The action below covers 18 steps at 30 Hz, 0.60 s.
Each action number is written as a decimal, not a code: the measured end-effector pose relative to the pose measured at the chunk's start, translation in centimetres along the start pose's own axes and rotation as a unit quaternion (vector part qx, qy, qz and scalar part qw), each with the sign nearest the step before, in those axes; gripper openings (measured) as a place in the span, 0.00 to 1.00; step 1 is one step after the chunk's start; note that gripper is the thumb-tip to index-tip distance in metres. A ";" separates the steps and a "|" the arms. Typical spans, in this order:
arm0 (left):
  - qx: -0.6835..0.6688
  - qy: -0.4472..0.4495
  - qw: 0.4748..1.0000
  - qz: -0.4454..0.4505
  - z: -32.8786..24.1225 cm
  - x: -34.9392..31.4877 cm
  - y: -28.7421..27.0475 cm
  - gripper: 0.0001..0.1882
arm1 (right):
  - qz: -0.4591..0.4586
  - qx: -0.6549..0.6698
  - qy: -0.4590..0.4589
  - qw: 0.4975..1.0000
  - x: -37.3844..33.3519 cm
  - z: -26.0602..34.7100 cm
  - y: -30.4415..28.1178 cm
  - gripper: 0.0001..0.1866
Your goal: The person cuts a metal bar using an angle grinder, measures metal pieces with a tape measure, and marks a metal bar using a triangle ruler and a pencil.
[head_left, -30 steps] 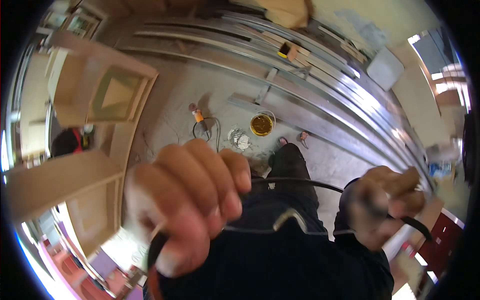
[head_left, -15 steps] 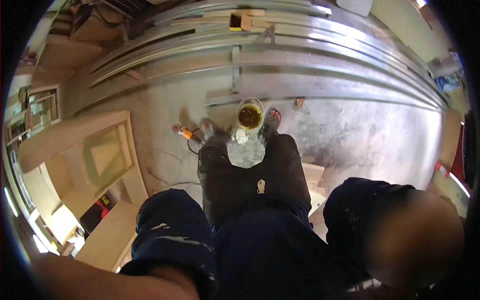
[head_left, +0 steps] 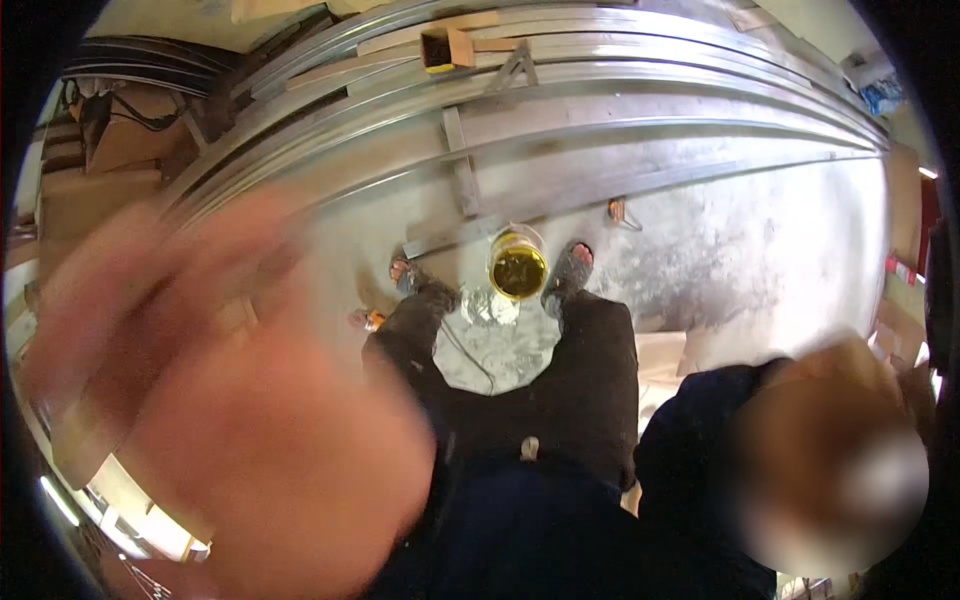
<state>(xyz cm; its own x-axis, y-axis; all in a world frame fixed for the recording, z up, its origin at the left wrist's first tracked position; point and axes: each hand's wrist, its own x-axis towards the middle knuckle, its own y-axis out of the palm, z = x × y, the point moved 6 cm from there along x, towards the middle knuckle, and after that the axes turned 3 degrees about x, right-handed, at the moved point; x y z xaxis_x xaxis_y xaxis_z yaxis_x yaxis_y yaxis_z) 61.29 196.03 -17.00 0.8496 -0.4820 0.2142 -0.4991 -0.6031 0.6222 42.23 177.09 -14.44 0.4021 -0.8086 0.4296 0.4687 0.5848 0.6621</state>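
My left hand (head_left: 270,440) is raised close in front of me on the left, large and smeared by motion. Its fingers reach up and to the left, too blurred to show their grip or anything in them. On the right, my dark sleeve (head_left: 700,420) leads to a blurred round patch; skin tones show there, but my right hand's fingers are hidden. Between my sandalled feet stands a clear-walled bucket (head_left: 518,270) of yellow-brown liquid. A whitish patch (head_left: 500,308) marks the floor beside it. An orange-bodied power tool (head_left: 374,320) lies by my left leg, partly covered.
Long metal bars (head_left: 600,130) span the floor ahead. A small open box (head_left: 437,50) and a triangular piece (head_left: 516,68) rest on them. A small orange-and-metal item (head_left: 619,212) lies right of the bucket. Boards and cables (head_left: 130,120) fill the far left.
My left arm has swung up, bringing the hand into view and covering the wooden furniture at left. My view has shifted, and my left foot has moved outward, widening my stance.
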 end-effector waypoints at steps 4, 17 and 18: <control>0.231 -0.308 0.922 0.046 28.3 -4.2 -12.5 0.16 | -0.062 -0.301 0.399 0.864 -7.5 -16.0 -16.2 0.08; 0.513 -0.436 0.353 0.650 59.4 -30.3 -34.7 0.53 | 0.234 -0.518 0.481 0.668 -21.2 -36.1 -34.2 0.13; 0.479 -0.456 0.340 0.668 59.5 -31.0 -35.1 0.55 | 0.250 -0.521 0.502 0.643 -21.0 -36.6 -34.4 0.14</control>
<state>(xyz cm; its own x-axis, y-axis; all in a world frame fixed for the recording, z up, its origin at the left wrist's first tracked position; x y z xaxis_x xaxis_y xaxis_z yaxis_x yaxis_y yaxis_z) 42.35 194.32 -90.29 -0.4339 -0.4658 -0.7712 -0.5332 0.8227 -0.1970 46.48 176.27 -68.74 0.7683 -0.3577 -0.5308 0.1451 0.9050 -0.4000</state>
